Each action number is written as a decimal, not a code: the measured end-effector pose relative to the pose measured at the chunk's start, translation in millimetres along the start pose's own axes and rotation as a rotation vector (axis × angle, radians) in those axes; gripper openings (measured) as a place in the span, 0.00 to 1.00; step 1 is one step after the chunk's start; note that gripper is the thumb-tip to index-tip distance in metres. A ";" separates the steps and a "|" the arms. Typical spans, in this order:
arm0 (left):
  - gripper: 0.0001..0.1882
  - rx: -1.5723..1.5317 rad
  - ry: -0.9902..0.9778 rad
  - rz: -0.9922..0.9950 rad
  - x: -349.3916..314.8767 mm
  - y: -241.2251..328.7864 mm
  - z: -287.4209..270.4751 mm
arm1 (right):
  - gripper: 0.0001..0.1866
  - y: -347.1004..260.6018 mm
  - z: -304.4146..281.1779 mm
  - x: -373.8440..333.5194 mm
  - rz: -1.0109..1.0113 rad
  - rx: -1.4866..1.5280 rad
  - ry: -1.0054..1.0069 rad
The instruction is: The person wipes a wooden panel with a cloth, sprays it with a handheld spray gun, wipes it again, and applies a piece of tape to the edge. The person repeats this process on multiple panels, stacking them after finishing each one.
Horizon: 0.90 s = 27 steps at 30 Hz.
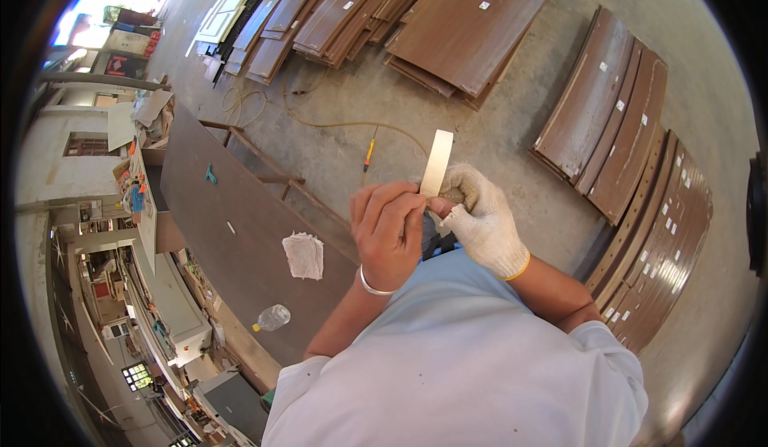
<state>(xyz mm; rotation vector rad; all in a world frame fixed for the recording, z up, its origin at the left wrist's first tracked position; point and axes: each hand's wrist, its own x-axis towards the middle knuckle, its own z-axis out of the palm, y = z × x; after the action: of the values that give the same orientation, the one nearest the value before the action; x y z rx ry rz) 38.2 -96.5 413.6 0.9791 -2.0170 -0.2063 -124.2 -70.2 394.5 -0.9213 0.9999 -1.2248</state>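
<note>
Two hands: the bare left hand [388, 227] is half curled, thumb and fingertips pinching a pale tape roll [437, 165]; the gloved right hand [484, 223] is partly closed, its bare thumb tip pressed beside the roll's lower end.
Tape roll: between the two hands, tilted and seen nearly edge-on, its upper part standing free above the fingertips.
Slip risk: only the lower end seems gripped, so a loosened pinch could drop it toward the floor [520, 147] ahead of the hands.
Glove risk: the knit glove [480, 243] looks frayed around the thumb; loose threads could catch on any sticky face and spoil a clean edge.
Floor risk: ahead of the left hand lie a yellow-handled tool [369, 155] and a thin hose [324, 124]; a step that way could roll or snag a foot.
Clear bottle [274, 317]: left of the left forearm, on its side on the dark table [240, 231], yellow-capped; whether it holds clear liquid I cannot tell. Being round and near the outer edge, it could roll off if the table were knocked.
Grey cabinet [232, 407]: farther left and lower than the left forearm; its contents are hidden.
White cloth [303, 256]: on the table just left of the left hand, folded.
</note>
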 end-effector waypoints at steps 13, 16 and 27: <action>0.10 0.102 0.001 -0.004 -1.7 -3.8 0.9 | 0.16 -4.4 -0.9 -0.2 0.016 -0.290 0.020; 0.09 0.152 -0.028 0.003 -1.8 -3.3 0.4 | 0.16 -5.1 -1.4 -0.1 0.040 -0.265 0.007; 0.12 0.212 -0.095 0.032 -5.7 -10.3 4.2 | 0.16 12.2 -3.1 1.3 0.025 -0.458 0.024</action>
<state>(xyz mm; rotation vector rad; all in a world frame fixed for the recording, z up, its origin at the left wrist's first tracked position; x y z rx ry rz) 42.6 -100.3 402.5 1.0843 -2.1729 -0.0222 -123.5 -70.1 381.9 -1.2436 1.3376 -1.0026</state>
